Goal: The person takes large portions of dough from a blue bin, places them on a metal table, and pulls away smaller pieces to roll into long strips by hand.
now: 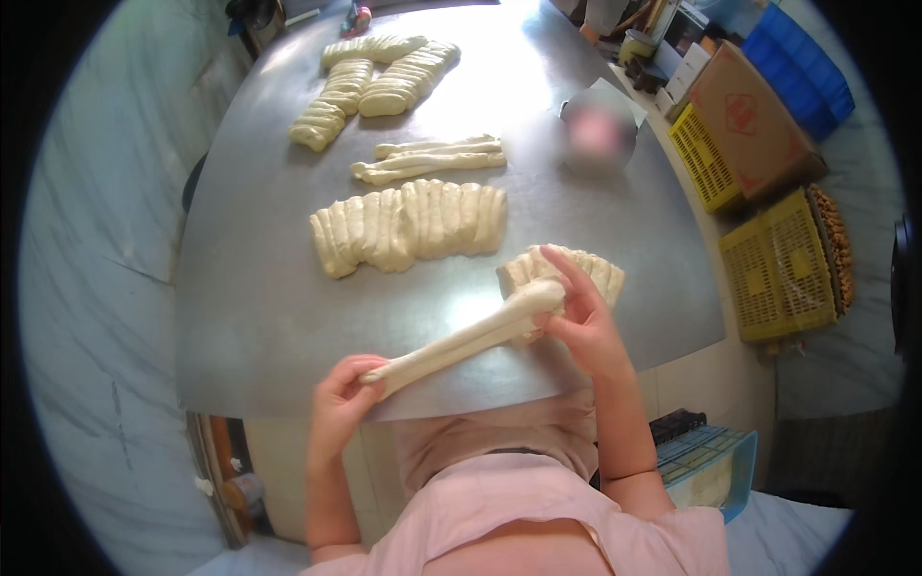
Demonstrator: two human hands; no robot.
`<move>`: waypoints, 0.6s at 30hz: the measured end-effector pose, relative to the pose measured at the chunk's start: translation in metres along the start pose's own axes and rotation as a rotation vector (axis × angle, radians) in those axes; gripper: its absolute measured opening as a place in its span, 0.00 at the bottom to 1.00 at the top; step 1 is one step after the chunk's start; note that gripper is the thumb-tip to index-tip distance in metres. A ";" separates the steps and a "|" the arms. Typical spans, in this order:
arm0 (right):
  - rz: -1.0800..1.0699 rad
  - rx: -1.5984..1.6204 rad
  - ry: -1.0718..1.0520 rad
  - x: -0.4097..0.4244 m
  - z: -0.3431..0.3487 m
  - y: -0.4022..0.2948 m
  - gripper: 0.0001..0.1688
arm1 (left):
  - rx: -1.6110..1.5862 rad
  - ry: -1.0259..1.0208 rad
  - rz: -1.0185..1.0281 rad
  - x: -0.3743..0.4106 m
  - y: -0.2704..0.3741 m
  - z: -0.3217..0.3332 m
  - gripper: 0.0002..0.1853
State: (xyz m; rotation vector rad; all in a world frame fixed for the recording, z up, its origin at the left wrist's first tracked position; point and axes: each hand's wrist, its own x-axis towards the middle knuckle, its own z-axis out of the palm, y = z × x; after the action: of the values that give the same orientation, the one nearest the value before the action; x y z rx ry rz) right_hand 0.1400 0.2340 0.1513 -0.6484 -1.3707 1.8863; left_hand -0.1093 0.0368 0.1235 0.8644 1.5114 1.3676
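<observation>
A long, pale strip of dough [461,335] stretches slantwise between my hands near the table's front edge. Its lower left end is pinched in my left hand [351,392]. My right hand [585,324] grips the thicker upper right end, with the index finger pointing away from it. Behind that hand lies a short row of dough pieces [609,277], partly hidden. Farther up, a wider row of dough strips [410,227] rests side by side. Beyond it are a few long dough strips [432,158] lying crosswise.
Several more dough rows [403,75] lie at the metal table's [245,288] far left. A blurred round object [598,133] stands at the right. Yellow crates [781,277], a cardboard box [753,119] and a blue crate [799,72] line the right side. A light-blue basket [745,468] is low at right.
</observation>
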 end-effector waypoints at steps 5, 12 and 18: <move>-0.280 -0.721 -0.217 0.008 0.034 -0.015 0.53 | 0.551 -0.019 0.531 0.023 0.044 0.047 0.21; -0.485 -0.731 -0.241 0.007 0.054 -0.014 0.26 | 0.514 -0.052 0.550 0.031 0.074 0.065 0.20; -0.363 -0.526 -0.216 0.006 0.052 -0.006 0.25 | -0.376 -0.032 0.241 0.038 0.054 0.070 0.13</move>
State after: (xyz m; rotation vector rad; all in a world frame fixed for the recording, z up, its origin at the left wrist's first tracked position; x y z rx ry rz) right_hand 0.0992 0.2094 0.1735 -0.4055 -2.0030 1.3400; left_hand -0.0612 0.1056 0.1719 0.8395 1.0990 1.7355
